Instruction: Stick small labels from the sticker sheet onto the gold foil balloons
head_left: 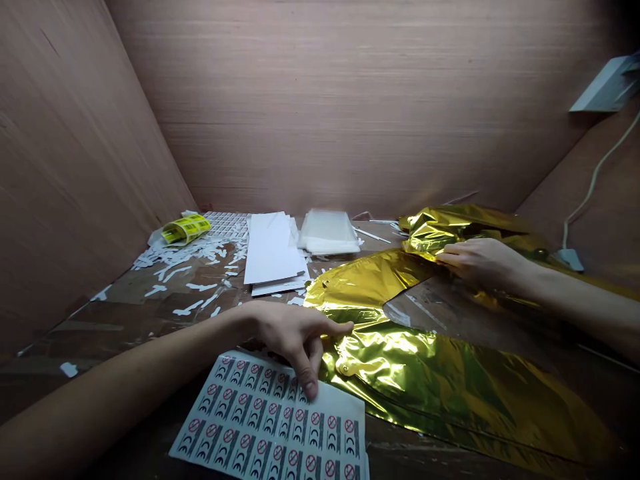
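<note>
Sticker sheet (265, 427), printed in rows with red prohibition symbols, lies closest to my head camera, angled at the near edge of the worktop (115, 320). On my remote feed, the left hand (295, 343) stands partly open over the sheet's top edge, one fingertip (311, 390) pressing down on the sheet and the index finger (346, 327) stretched out just above gold foil (425, 393); it has no visible grip on anything. That glossy, wrinkled foil spreads across the right of the worktop, touching the sheet's right side and rising into a crumpled fold (433, 230) at the far right. There, the right hand (483, 263) rests on the foil with its fingers curled against the fold, though I cannot tell whether it has firm hold. Farther back stand a stack of white cards (270, 250) and a pile of clear plastic sleeves (327, 233). To their left, a yellow label roll (186, 230) sits among scattered white sticker scraps (193, 257). A white cable (590, 180) runs down the wood-grain panel (605, 167) on the right.
</note>
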Demonstrator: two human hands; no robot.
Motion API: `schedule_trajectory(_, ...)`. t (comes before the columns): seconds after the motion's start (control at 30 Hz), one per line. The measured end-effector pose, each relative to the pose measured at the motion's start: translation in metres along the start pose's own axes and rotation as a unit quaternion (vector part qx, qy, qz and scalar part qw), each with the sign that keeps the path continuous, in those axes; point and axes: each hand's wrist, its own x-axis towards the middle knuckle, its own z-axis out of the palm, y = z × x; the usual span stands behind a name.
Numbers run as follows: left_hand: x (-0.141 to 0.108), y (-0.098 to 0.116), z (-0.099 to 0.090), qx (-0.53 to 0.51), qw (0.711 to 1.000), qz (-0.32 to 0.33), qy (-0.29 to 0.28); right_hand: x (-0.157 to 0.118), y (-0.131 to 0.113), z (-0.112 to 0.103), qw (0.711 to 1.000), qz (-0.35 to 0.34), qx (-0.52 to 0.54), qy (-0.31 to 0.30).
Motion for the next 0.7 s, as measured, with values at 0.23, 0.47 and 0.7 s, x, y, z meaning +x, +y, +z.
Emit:
schedule_trajectory(0.23,-0.009,0.016,0.0,-0.063,0.988,0.069,0.12,-0.006,-0.004,-0.013,0.995,-0.036,0.047,-0.078)
schedule_trajectory(0.47,0.008,0.028,0.009,0.039,0.941,0.16,0.296,-0.028,-0.145,-0.029,0.93,-0.143,0.339,-0.01)
schedule_trajectory(0.7,0.021,0.019,0.016,0.028,0.9,0.178,0.397,-0.028,-0.194,0.007,0.829,-0.043,0.555,-0.052)
